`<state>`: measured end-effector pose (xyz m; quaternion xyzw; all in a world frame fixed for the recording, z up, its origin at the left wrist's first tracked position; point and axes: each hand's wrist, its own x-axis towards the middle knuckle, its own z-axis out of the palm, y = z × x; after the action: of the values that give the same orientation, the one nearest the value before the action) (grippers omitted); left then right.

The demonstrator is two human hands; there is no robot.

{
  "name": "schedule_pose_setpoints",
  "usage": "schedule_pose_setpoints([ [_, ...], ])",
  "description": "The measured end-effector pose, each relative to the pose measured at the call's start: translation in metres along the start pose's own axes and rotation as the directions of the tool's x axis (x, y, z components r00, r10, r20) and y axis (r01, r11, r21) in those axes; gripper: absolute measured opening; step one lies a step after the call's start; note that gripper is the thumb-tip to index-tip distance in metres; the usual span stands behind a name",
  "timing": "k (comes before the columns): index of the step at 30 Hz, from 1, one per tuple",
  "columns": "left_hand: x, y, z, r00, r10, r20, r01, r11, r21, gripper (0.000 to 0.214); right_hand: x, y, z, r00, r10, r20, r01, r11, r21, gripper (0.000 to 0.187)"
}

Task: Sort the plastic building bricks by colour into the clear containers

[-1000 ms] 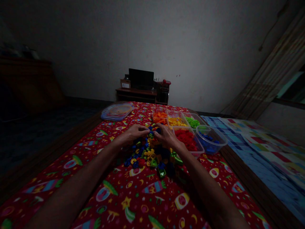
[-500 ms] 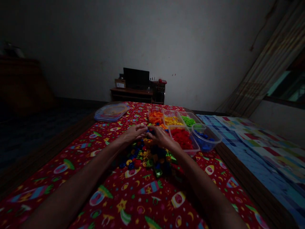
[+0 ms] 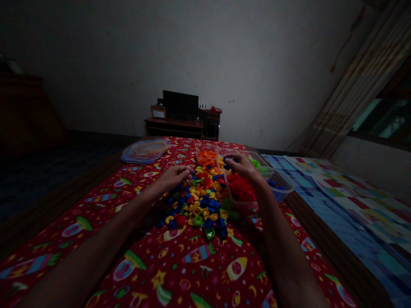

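A pile of small plastic blocks [image 3: 201, 205] in blue, yellow, red, orange and green lies on a red patterned cloth [image 3: 180, 265]. My left hand [image 3: 173, 176] rests at the pile's far left edge with fingers curled, pinching something too small to name. My right hand [image 3: 240, 166] is raised over the clear tub of red blocks [image 3: 242, 190], fingers pinched on a dark blue piece. Beyond it stand tubs of orange blocks [image 3: 207, 157], a tub of green blocks [image 3: 257, 164] and a round clear bowl of blue blocks [image 3: 279, 186].
A clear plastic lid [image 3: 145, 150] lies on the cloth at the far left. A wooden edge and a chequered mat [image 3: 340, 201] run along the right. A low cabinet with a dark screen [image 3: 180, 107] stands against the far wall. The room is dim.
My right hand has left the pile and lifted right and away, over the tub of red blocks, with a blue piece. My left hand has stayed at the pile's edge.
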<state>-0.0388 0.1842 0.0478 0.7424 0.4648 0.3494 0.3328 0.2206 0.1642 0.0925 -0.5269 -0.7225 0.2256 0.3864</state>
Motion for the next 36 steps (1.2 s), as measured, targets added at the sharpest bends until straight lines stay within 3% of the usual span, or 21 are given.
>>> schedule_pose_setpoints([
  [2,0.001,0.001,-0.001,1.000,-0.004,-0.009,0.004,1.000,-0.010,0.049,-0.004,0.008,-0.030,0.972,-0.014,-0.236,-0.055,0.958,-0.283,0.030],
  [4,0.000,0.002,-0.002,0.999,-0.017,-0.027,0.017,1.000,-0.001,0.049,-0.012,0.019,-0.059,0.921,-0.035,-0.387,-0.162,0.871,-0.464,0.032],
  [8,-0.001,0.002,-0.002,0.999,-0.017,-0.043,0.018,1.000,0.020,0.047,-0.035,0.037,-0.094,0.859,0.065,-0.509,-0.395,0.715,-0.577,0.034],
  [10,0.000,0.000,-0.003,0.999,-0.008,-0.035,0.008,1.000,0.003,0.046,-0.046,0.039,-0.099,0.843,0.146,-0.517,-0.469,0.669,-0.576,0.032],
  [14,0.004,-0.005,-0.008,1.000,-0.013,-0.015,0.012,0.999,-0.030,0.050,-0.055,0.037,-0.100,0.847,0.236,-0.476,-0.497,0.670,-0.552,0.028],
  [17,0.006,-0.006,-0.012,1.000,-0.004,-0.013,0.004,1.000,-0.006,0.050,-0.049,0.035,-0.100,0.829,0.172,-0.533,-0.493,0.675,-0.549,0.030],
  [19,0.005,-0.002,-0.010,0.998,0.038,-0.044,-0.034,0.994,0.099,0.045,-0.042,0.032,-0.099,0.821,0.081,-0.565,-0.450,0.701,-0.553,0.032],
  [22,-0.007,0.013,0.005,0.972,0.233,-0.010,-0.217,0.919,0.328,0.034,-0.035,0.020,-0.094,0.838,-0.021,-0.545,-0.347,0.750,-0.563,0.033],
  [24,-0.021,0.027,0.025,0.900,0.402,0.170,-0.436,0.824,0.362,0.030,-0.033,0.010,-0.088,0.852,-0.054,-0.522,-0.295,0.773,-0.562,0.033],
  [26,-0.041,0.043,0.050,0.763,0.529,0.370,-0.641,0.694,0.329,0.027,-0.032,-0.001,-0.082,0.863,-0.071,-0.500,-0.254,0.795,-0.551,0.033],
  [30,-0.077,0.061,0.096,0.527,0.613,0.589,-0.841,0.474,0.259,0.013,-0.031,-0.014,-0.070,0.889,-0.076,-0.452,-0.201,0.822,-0.534,0.031],
  [32,-0.085,0.058,0.110,0.438,0.633,0.638,-0.895,0.378,0.239,0.007,-0.030,-0.015,-0.066,0.898,-0.068,-0.435,-0.195,0.825,-0.531,0.031],
  [34,-0.084,0.051,0.115,0.417,0.642,0.644,-0.909,0.312,0.277,0.004,-0.029,-0.015,-0.063,0.903,-0.067,-0.425,-0.190,0.824,-0.533,0.030],
  [36,-0.076,0.043,0.111,0.440,0.639,0.631,-0.897,0.279,0.343,0.007,-0.028,-0.014,-0.059,0.905,-0.081,-0.417,-0.178,0.818,-0.547,0.031],
])
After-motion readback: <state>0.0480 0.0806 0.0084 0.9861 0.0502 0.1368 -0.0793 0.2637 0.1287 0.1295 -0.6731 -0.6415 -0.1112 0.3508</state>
